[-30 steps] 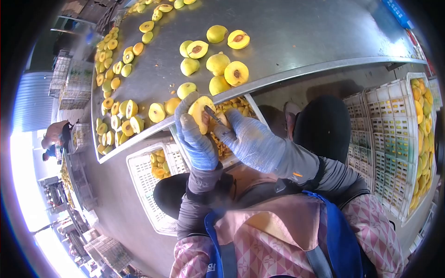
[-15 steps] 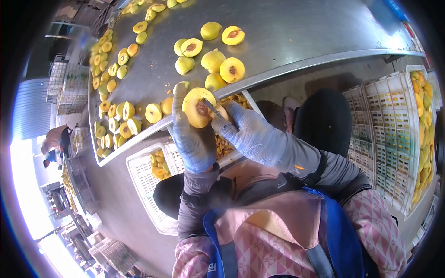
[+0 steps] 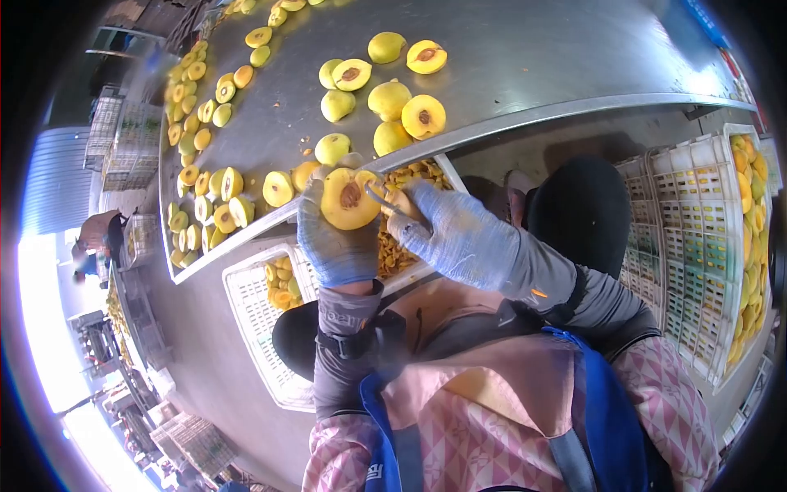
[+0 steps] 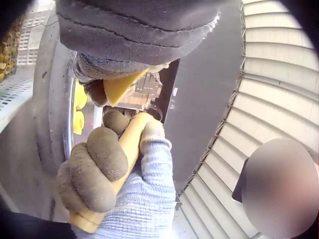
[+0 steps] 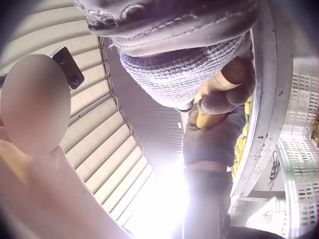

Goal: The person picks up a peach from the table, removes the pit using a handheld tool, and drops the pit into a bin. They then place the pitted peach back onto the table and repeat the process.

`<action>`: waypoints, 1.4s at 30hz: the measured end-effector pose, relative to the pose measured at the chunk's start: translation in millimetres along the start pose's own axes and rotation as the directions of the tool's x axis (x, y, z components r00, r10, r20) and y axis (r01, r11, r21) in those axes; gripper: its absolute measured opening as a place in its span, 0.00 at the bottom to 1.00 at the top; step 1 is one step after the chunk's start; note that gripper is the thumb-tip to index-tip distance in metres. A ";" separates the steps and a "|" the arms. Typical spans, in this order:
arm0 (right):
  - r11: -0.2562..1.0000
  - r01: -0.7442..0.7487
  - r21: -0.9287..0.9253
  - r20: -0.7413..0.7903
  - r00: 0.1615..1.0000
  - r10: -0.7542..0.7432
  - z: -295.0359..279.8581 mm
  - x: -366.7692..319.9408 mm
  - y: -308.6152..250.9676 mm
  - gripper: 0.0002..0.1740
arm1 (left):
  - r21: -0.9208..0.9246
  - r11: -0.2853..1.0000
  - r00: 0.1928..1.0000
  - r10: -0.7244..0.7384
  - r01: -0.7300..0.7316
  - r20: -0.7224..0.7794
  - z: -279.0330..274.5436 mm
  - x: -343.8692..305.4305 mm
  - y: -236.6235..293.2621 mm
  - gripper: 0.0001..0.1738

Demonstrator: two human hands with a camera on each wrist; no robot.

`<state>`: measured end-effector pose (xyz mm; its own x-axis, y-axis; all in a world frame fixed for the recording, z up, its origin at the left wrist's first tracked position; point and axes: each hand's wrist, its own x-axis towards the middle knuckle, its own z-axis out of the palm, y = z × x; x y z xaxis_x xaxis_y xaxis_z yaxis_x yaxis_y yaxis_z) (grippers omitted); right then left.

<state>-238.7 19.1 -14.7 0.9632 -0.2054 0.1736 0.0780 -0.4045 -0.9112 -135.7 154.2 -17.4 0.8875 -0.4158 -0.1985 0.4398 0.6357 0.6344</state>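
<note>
Two hands [image 3: 471,250], one tool [image 4: 130,144], one held fruit half [image 3: 340,211]; nine pieces [image 3: 389,101] by the bench's [image 3: 557,57] mid-front edge, three cut-side up; front-left corner fruit [image 3: 224,218], too crowded to count.

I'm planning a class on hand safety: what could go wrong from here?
1. The wooden-handled tool in the right hand could slip and jab the left hand, which holds the peach half close to the metal tip.
2. The peach half might slip and drop into the scrap tray below.
</note>
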 end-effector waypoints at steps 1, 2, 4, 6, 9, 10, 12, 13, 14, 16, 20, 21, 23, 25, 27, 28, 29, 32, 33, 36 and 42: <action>0.999 -0.039 0.015 0.057 0.998 0.038 3.3 -0.7 0.1 0.21 | 0.025 0.999 0.997 0.043 -0.042 -0.059 6.1 -2.1 -1.6 0.19; 0.999 -0.038 0.016 0.056 0.998 0.037 5.0 0.0 -1.2 0.21 | 0.025 0.999 0.997 0.043 -0.041 -0.058 7.2 -3.4 -3.4 0.19; 1.000 -0.025 -0.006 0.007 1.000 0.025 8.2 0.8 -3.3 0.21 | 0.039 0.994 0.994 0.104 -0.105 0.030 6.9 -7.1 -6.8 0.19; 1.000 -0.006 -0.003 -0.029 1.000 0.006 12.9 1.9 -0.3 0.21 | 0.044 0.990 0.987 0.126 -0.131 0.101 6.6 -7.6 -8.8 0.19; 0.998 0.047 -0.029 -0.083 0.995 -0.049 18.9 1.7 3.9 0.21 | 0.107 0.972 0.968 0.192 -0.211 0.161 12.2 -10.7 -10.9 0.19; 0.995 0.075 -0.058 -0.101 0.992 -0.081 20.5 1.4 4.9 0.21 | 0.166 0.952 0.961 0.233 -0.257 0.152 14.3 -11.8 -12.0 0.19; 0.988 0.102 -0.112 -0.086 0.990 -0.112 22.4 1.1 6.8 0.20 | 0.197 0.938 0.952 0.256 -0.286 0.167 14.9 -12.7 -14.7 0.19; 0.977 0.132 -0.167 -0.069 0.987 -0.145 23.4 1.1 7.6 0.20 | 0.226 0.921 0.942 0.280 -0.318 0.186 15.2 -13.1 -15.7 0.18; 0.977 0.131 -0.167 -0.069 0.987 -0.144 25.5 1.0 8.7 0.20 | 0.226 0.921 0.942 0.279 -0.317 0.185 16.0 -13.8 -16.3 0.18; 0.990 0.102 -0.093 -0.077 0.991 -0.110 29.4 0.2 10.2 0.20 | 0.327 0.877 0.936 0.317 -0.351 0.155 17.5 -15.7 -17.2 0.18; 0.974 0.099 -0.203 -0.012 0.995 -0.104 23.4 -3.1 5.4 0.20 | 0.314 0.860 0.913 0.349 -0.402 0.212 17.5 -15.5 -20.1 0.17; 0.972 0.107 -0.208 -0.017 0.993 -0.113 22.7 -3.2 4.9 0.19 | 0.322 0.859 0.915 0.348 -0.399 0.206 16.9 -15.7 -20.2 0.17; 0.970 0.115 -0.212 -0.022 0.992 -0.123 20.4 -3.5 2.3 0.19 | 0.329 0.857 0.917 0.346 -0.396 0.200 14.3 -14.9 -20.3 0.17; 0.965 0.140 -0.223 -0.008 0.989 -0.145 17.6 -4.3 -1.3 0.18 | 0.310 0.855 0.903 0.347 -0.415 0.253 11.3 -12.2 -20.6 0.16; 0.956 0.164 -0.245 -0.006 0.985 -0.171 21.9 -5.4 4.4 0.19 | 0.311 0.878 0.929 0.316 -0.363 0.193 15.6 -13.2 -17.9 0.17; 0.945 0.190 -0.267 -0.003 0.980 -0.198 22.8 -4.5 5.6 0.19 | 0.308 0.899 0.949 0.285 -0.312 0.132 17.4 -13.0 -16.5 0.17; 0.945 0.191 -0.266 -0.001 0.980 -0.198 20.9 -5.0 4.6 0.19 | 0.309 0.898 0.949 0.286 -0.313 0.131 15.5 -11.6 -14.6 0.17; 0.967 0.097 -0.234 0.049 0.995 -0.088 11.8 -4.5 -3.4 0.21 | 0.325 0.924 0.976 0.166 -0.204 0.141 9.1 -6.3 -8.6 0.17; 0.966 0.108 -0.233 0.048 0.994 -0.099 12.0 -5.0 -2.5 0.21 | 0.336 0.928 0.984 0.125 -0.162 0.128 8.8 -5.9 -7.4 0.17; 0.982 0.058 -0.177 0.063 0.997 -0.047 15.2 -4.1 1.2 0.21 | 0.354 0.931 0.995 0.062 -0.086 0.080 13.7 -5.0 -4.0 0.17; 0.999 0.037 0.005 0.023 0.999 -0.038 19.1 -2.0 4.6 0.23 | 0.392 0.913 0.992 0.077 -0.110 0.100 19.2 -11.4 -10.5 0.22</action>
<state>-235.3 34.7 -26.4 0.9653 -0.1693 0.1989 0.1151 -0.4078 -0.9058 -153.1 139.7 -7.4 0.9004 -0.4288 -0.0737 0.2500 0.3714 0.8942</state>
